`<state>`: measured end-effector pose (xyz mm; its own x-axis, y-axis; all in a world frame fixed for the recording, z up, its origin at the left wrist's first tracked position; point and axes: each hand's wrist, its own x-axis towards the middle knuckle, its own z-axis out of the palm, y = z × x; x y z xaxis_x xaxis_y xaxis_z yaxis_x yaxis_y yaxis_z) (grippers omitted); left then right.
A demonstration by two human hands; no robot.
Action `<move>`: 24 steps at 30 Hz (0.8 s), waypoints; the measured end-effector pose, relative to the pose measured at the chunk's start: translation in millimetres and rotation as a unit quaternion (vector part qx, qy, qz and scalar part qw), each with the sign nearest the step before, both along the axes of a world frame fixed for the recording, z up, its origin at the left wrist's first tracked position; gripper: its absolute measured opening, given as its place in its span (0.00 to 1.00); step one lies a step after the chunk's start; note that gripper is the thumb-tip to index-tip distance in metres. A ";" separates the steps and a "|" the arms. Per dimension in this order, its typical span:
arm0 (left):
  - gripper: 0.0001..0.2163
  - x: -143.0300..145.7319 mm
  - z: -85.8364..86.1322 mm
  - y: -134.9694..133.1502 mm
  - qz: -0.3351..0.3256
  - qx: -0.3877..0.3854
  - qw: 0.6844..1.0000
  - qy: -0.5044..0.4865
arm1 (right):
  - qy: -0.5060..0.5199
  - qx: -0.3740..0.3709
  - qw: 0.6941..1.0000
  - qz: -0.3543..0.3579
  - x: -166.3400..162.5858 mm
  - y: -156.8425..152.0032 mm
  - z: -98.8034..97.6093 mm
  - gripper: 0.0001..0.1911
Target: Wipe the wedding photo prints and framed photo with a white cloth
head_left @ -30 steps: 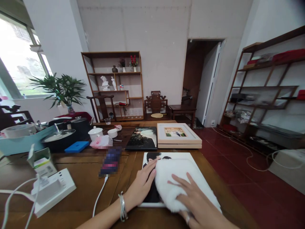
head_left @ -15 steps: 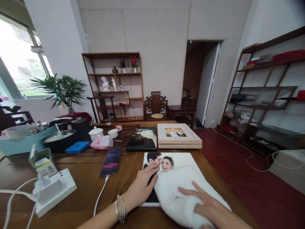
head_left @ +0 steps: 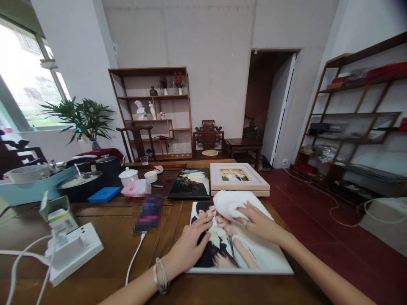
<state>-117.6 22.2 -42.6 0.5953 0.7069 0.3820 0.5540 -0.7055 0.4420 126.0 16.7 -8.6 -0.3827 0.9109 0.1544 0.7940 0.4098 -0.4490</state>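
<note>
The white cloth [head_left: 229,204], bunched low on the photo print [head_left: 235,250] a second ago, now sits at the print's upper edge, centre frame. The right hand [head_left: 259,222] clutches it, arm stretched forward. The left hand [head_left: 190,243] lies spread, pinning the print's left side. The print lies flat on the worktop [head_left: 108,237], long axis running away from the camera.

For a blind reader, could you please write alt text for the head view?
A right hand presses a white cloth on a large photo print, while the left hand lies flat on it, on a cluttered wooden table.
</note>
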 end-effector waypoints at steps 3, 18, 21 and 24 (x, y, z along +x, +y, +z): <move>0.15 0.4 1.3 0.2 -0.005 0.003 1.000 -0.006 | 0.003 0.024 1.000 0.006 -4.4 4.8 -2.9 0.14; 0.15 0.0 2.6 -0.9 -0.009 -0.009 1.000 -0.007 | -0.002 -0.032 0.999 -0.016 -15.0 -102.6 5.3 0.15; 0.15 -0.4 0.9 0.4 -0.020 -0.006 1.000 -0.009 | 0.062 -0.038 0.994 -0.079 -10.3 -73.3 5.0 0.21; 0.15 -1.0 -1.8 1.9 -0.022 -0.006 1.000 -0.008 | 0.158 -0.039 0.984 -0.070 -17.0 -35.9 11.7 0.22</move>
<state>-118.6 24.1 -44.4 0.6199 0.6845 0.3836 0.5149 -0.7238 0.4594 109.0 -19.2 3.0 -0.1968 0.9652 0.1725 0.6553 0.2603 -0.7091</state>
